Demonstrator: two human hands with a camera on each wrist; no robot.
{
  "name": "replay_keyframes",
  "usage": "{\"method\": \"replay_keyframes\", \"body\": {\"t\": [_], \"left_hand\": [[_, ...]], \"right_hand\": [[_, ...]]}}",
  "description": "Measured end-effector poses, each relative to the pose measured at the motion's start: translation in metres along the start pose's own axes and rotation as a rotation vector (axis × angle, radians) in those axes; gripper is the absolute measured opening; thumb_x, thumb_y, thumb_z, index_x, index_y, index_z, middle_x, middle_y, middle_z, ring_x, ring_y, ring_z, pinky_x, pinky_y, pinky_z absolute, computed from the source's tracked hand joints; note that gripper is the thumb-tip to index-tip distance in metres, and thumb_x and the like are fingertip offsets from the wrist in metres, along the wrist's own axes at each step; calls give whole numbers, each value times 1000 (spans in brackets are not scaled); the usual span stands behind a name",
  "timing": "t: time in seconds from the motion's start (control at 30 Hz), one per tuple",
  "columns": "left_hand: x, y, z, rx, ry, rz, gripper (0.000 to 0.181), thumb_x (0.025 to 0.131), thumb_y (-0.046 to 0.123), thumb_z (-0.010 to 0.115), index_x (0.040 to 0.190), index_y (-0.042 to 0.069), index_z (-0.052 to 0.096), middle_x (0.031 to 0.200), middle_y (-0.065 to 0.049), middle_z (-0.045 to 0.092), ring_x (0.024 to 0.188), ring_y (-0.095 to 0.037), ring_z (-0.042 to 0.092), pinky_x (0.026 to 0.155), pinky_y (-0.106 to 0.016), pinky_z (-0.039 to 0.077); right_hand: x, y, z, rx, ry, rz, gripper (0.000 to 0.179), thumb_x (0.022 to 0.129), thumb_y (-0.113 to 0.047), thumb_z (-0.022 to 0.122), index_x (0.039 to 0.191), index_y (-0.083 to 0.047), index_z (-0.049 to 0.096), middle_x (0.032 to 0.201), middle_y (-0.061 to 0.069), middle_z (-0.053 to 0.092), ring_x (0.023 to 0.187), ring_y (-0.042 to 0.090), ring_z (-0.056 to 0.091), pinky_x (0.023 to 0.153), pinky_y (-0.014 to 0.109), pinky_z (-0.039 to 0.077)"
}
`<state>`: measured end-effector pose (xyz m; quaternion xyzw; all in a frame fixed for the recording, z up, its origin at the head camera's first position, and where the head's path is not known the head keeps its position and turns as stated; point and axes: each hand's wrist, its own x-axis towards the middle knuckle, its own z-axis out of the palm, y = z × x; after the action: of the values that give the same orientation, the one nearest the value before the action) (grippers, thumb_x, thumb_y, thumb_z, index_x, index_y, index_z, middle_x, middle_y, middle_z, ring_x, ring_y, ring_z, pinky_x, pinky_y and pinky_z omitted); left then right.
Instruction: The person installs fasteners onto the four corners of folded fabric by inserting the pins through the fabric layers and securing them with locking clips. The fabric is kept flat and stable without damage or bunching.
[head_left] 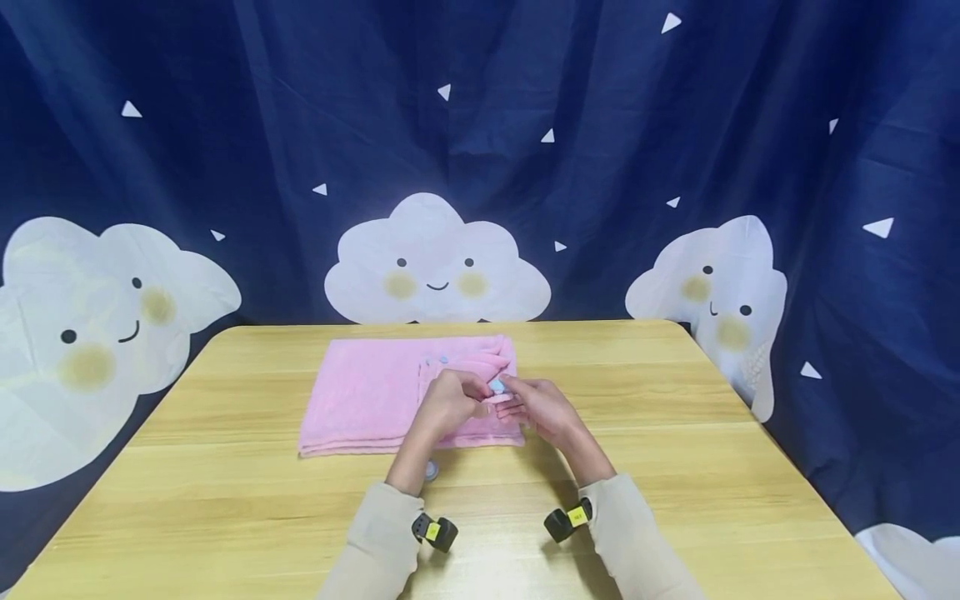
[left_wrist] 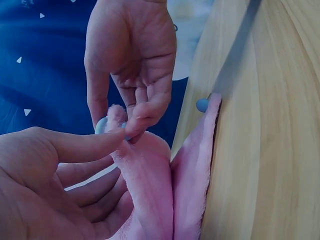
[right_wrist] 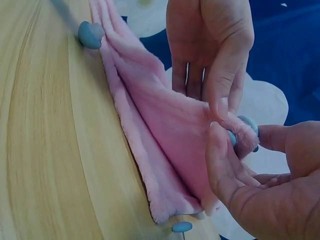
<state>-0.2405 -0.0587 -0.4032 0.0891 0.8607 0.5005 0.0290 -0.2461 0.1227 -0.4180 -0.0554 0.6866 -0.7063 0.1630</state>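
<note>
A folded pink plush cloth (head_left: 367,392) lies on the table, and part of it is lifted between my hands. My left hand (head_left: 452,403) pinches the raised edge between thumb and fingers, as the left wrist view (left_wrist: 55,170) shows. My right hand (head_left: 546,408) pinches a blue mushroom-headed fastener pin (right_wrist: 248,123) on that edge. Blue parts of it show on both sides of the fabric. The cloth (right_wrist: 165,120) hangs down in a fold from the fingers. Whether the pin's point passes through the fabric is hidden.
Near the cloth's front edge, a grey-blue mushroom-headed piece (head_left: 431,471) is on the wooden table (head_left: 247,517). Another blue round head with a thin metal pin (right_wrist: 182,227) shows by the cloth's end. A blue bit (head_left: 443,360) sits on the cloth. Behind hangs a dark blue curtain (head_left: 600,67).
</note>
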Motion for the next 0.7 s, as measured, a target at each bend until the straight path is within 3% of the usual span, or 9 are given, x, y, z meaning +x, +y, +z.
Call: {"method": "replay_keyframes", "body": {"t": [0.13, 0.33, 0.43, 0.53, 0.7], "left_hand": [[0, -1, 1, 55, 25, 27, 12, 76, 2, 81, 85, 9, 79, 84, -3, 77, 78, -14, 69, 80, -35, 55], [-1, -1, 2, 48, 33, 19, 4, 82, 6, 79, 85, 7, 78, 76, -6, 76, 61, -17, 68, 57, -25, 48], [0, -1, 2, 17, 54, 10, 4, 84, 6, 78, 89, 5, 78, 75, -11, 75, 57, -20, 68, 51, -23, 46], [1, -3, 2, -64, 82, -14, 9, 87, 5, 75, 95, 1, 77, 79, -17, 75, 54, -18, 68, 49, -27, 53], [4, -5, -1, -198, 144, -38, 15, 90, 3, 71, 102, -6, 72, 84, -18, 75, 57, -20, 72, 61, -40, 62]], "right_hand": [[0, 0, 0, -16, -15, 12, 45, 107, -27, 51, 122, 15, 58, 82, 2, 70, 73, 10, 67, 74, 24, 58], [-1, 0, 0, -18, -11, 31, 45, 109, -25, 45, 122, 16, 57, 80, 4, 69, 71, 10, 67, 72, 24, 59], [-1, 0, -1, 11, -12, 30, 44, 110, -23, 42, 120, 18, 56, 80, 5, 68, 69, 10, 67, 70, 23, 59], [-2, -1, -1, 27, -14, 22, 44, 110, -22, 41, 116, 18, 57, 80, 5, 67, 69, 10, 66, 69, 23, 58], [-1, -2, -2, 6, -11, 8, 45, 110, -21, 40, 117, 21, 55, 82, 5, 66, 71, 10, 66, 70, 22, 58]]}}
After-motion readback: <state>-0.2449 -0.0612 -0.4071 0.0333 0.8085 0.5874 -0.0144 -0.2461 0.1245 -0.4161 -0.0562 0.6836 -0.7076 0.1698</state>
